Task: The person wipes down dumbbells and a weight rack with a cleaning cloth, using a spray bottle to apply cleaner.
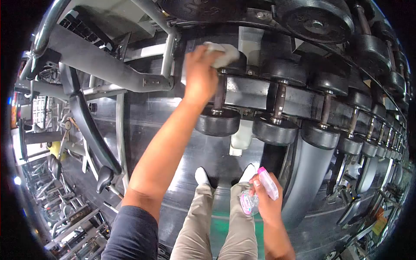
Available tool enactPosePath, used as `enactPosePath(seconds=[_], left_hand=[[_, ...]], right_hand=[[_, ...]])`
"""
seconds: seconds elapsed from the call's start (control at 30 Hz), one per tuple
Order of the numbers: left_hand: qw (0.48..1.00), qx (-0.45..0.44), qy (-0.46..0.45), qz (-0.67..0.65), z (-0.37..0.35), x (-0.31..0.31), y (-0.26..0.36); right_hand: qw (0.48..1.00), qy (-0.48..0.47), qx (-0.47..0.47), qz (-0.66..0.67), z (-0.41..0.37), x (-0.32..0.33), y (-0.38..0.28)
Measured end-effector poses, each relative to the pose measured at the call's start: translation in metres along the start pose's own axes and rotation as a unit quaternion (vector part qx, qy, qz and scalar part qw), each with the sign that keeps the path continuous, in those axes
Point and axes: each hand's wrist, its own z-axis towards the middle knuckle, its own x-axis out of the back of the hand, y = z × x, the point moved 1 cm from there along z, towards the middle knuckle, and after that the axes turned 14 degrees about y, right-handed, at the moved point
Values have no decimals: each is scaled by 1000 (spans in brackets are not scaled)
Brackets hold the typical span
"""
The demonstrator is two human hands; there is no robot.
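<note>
My left hand (200,78) reaches out to the rack with a white cloth (225,53) in its closed fingers. The cloth is pressed against the far head of the leftmost black dumbbell (218,123), and the hand looks slightly blurred. Low in front of my body, my right hand (269,197) is wrapped round a clear spray bottle (249,203) with a pink and white trigger head (268,184). Part of the bottle is hidden by the fingers. Beside the wiped-at dumbbell lies a second one (276,129) with a dark metal handle.
More dumbbells (320,135) line the rack (247,93) toward the right. An upper tier holds further round weights (315,21). A grey steel machine frame (104,60) and a black padded bench (89,121) stand at the left. My shoes (202,176) are on the dark floor (182,164).
</note>
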Motion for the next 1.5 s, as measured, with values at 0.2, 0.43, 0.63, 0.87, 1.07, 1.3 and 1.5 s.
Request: enactPosePath(seconds=[0.2, 0.43, 0.63, 0.87, 1.07, 1.3, 1.5], left_hand=[[997, 42, 58, 38, -17, -1, -22], [843, 493, 52, -209, -29, -28, -99], [999, -18, -47, -5, -1, 15, -4], [949, 308, -6, -65, -34, -14, -74], [984, 164, 62, -31, -32, -1, -43], [983, -165, -73, 45, -20, -26, 29], [902, -310, -278, 114, -15, -58, 48]], right_hand=[[1000, -23, -2, 8, -2, 5, 4], [1000, -15, -17, 11, -2, 15, 6], [1000, 3, -17, 26, 2, 9, 7], [1000, 9, -12, 5, 6, 8, 2], [1000, 16, -10, 11, 5, 14, 7], [1000, 12, -17, 8, 7, 9, 8], [999, 14, -20, 23, 5, 1, 8]])
